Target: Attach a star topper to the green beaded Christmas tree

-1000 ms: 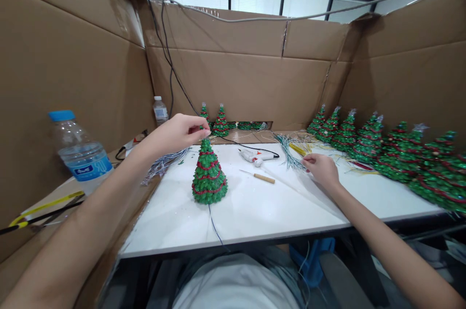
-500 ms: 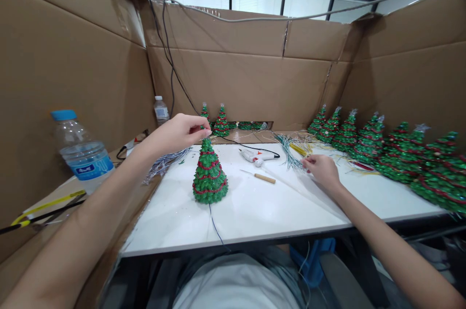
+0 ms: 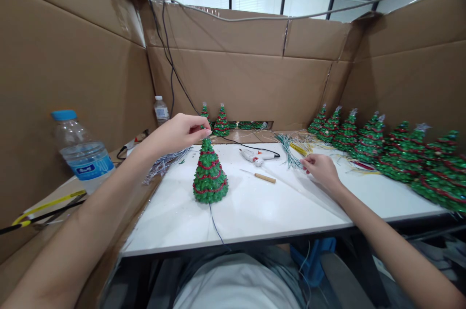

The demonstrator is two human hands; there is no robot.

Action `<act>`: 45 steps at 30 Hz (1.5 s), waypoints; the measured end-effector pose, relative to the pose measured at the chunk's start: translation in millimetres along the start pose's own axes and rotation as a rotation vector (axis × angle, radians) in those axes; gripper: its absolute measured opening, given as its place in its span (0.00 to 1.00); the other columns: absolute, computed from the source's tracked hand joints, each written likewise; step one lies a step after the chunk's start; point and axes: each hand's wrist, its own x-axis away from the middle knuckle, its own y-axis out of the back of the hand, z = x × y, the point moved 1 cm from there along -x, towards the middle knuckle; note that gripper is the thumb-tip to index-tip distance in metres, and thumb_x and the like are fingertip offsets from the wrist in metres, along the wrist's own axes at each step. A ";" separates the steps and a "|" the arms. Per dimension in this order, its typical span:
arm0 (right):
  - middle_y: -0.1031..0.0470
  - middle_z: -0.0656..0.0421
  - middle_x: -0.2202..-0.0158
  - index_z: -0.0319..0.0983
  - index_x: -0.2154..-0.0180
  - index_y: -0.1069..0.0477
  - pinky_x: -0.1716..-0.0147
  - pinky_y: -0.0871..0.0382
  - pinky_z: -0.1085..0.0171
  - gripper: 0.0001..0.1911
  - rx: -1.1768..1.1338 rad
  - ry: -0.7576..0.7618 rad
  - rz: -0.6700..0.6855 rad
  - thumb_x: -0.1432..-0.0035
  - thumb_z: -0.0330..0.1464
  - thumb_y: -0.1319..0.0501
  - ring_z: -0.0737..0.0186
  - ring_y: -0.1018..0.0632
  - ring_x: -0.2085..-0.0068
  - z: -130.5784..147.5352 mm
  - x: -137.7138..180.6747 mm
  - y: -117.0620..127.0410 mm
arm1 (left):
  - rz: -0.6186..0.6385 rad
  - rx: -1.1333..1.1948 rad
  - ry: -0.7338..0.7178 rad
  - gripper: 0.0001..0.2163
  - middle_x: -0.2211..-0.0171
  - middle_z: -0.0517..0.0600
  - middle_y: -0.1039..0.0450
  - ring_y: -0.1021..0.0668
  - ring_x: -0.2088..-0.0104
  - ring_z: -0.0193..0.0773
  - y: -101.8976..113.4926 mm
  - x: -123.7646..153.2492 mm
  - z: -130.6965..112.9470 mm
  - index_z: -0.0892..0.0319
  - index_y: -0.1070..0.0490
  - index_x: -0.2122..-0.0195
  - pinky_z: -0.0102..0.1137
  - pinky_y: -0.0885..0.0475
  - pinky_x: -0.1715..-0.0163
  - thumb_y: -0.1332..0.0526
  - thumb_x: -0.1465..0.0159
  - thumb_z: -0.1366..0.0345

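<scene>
A small green Christmas tree (image 3: 210, 178) with red bead garlands stands upright on the white table (image 3: 174, 221), and a thin dark wire runs from its base over the front edge. My left hand (image 3: 185, 127) pinches at the very tip of this tree; the fingertips hide what is between them. To the right, my right hand (image 3: 322, 169) has its thumb and fingers pinched together at the near end of a bundle of green and white wires (image 3: 289, 152). A glue gun (image 3: 257, 156) and a wooden-handled awl (image 3: 265, 178) lie between the hands.
Several finished trees (image 3: 367, 139) line the right side. Two more trees (image 3: 221, 122) stand at the back. At the left are a large water bottle (image 3: 85, 153), a smaller bottle (image 3: 160, 110) and purplish wires (image 3: 163, 163). Cardboard walls (image 3: 233, 76) enclose the table.
My right hand has shifted very slightly left along the wire ends. My left hand and the tree under it look unchanged.
</scene>
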 end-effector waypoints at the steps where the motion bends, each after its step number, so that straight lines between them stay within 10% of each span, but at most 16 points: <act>1: 0.23 0.60 0.80 0.41 0.78 0.27 0.70 0.39 0.64 0.14 0.002 0.000 0.001 0.45 0.39 0.43 0.61 0.24 0.73 0.2 0.0 0.1 | 0.003 0.000 0.001 0.14 0.80 0.45 0.36 0.36 0.78 0.31 0.1 0.0 -0.1 0.60 0.27 0.68 0.27 0.43 0.77 0.45 0.37 0.56; 45: 0.21 0.57 0.74 0.40 0.72 0.29 0.72 0.36 0.65 0.11 -0.197 0.055 0.016 0.45 0.40 0.43 0.62 0.24 0.76 -12.1 -4.9 -11.3 | 0.005 0.005 0.024 0.13 0.80 0.45 0.35 0.35 0.78 0.30 0.5 1.1 -4.2 0.59 0.28 0.69 0.26 0.42 0.77 0.44 0.37 0.55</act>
